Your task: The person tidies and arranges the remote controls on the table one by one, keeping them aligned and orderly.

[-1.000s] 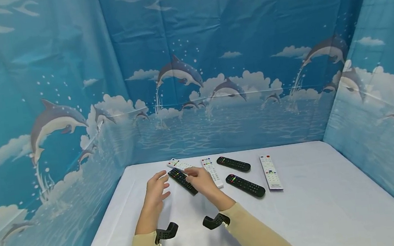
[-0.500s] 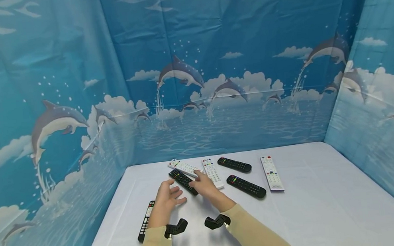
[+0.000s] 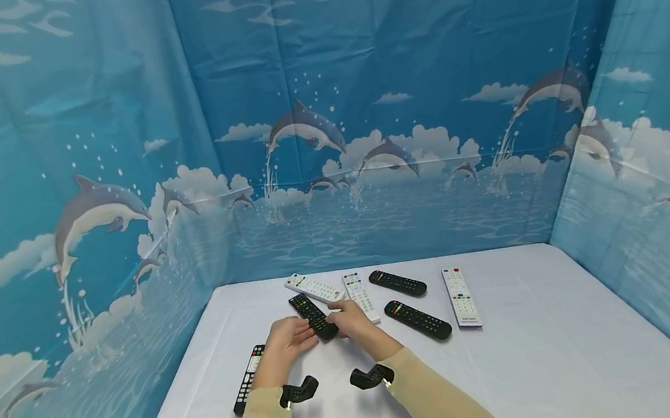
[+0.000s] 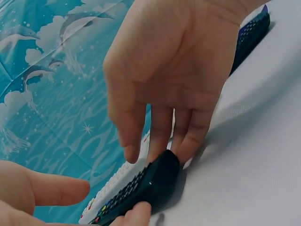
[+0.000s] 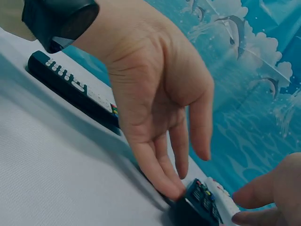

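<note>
1. White cloth covers the table (image 3: pixel 541 364); I see two white remotes (image 3: pixel 315 287) (image 3: pixel 360 296) lying just behind my hands, a third white remote (image 3: pixel 460 295) to the right, and two black remotes (image 3: pixel 397 283) (image 3: pixel 417 319) between them.
2. Another black remote (image 3: pixel 247 386) lies by my left sleeve.
3. My left hand (image 3: pixel 286 342) and right hand (image 3: pixel 351 321) meet at the near end of the black remote control (image 3: pixel 313 315), fingertips pinching it from both sides.
4. Its long axis runs away from me, angled leftward, red button at the far end.
</note>
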Motion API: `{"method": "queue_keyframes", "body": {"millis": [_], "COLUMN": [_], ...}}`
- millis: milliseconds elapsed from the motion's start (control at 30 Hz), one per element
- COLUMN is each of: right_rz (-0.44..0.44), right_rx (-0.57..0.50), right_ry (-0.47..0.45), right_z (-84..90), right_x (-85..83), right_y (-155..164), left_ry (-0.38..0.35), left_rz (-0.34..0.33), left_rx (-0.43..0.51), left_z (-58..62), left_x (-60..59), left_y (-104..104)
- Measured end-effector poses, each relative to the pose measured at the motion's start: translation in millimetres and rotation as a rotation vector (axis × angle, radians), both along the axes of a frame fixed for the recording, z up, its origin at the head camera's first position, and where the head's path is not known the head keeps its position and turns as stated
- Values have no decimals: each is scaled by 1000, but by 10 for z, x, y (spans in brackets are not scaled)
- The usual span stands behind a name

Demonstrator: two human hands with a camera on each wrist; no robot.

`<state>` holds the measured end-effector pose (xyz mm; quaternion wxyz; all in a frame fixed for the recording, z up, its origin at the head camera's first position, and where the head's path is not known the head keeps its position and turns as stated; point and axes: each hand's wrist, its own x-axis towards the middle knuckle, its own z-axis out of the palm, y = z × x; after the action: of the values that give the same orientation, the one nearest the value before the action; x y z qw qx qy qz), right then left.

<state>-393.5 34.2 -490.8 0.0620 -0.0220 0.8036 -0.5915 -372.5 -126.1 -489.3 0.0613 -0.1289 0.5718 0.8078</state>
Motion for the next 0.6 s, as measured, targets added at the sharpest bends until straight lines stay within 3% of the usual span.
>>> {"method": "queue_keyframes", "body": {"millis": [200, 600], "right_rz": [33, 111], "right_rx": [-73, -178], "right_ry": [-4, -51], "right_z": [1, 23], "right_x": [17, 114], "right_y": [66, 92], "left_ry": [34, -1], "left_rz": [-7, -23], "left_rx": [-60, -182], "left_z": [-38, 22], "left_x": [24, 72], "left_y": [-41, -79]}}
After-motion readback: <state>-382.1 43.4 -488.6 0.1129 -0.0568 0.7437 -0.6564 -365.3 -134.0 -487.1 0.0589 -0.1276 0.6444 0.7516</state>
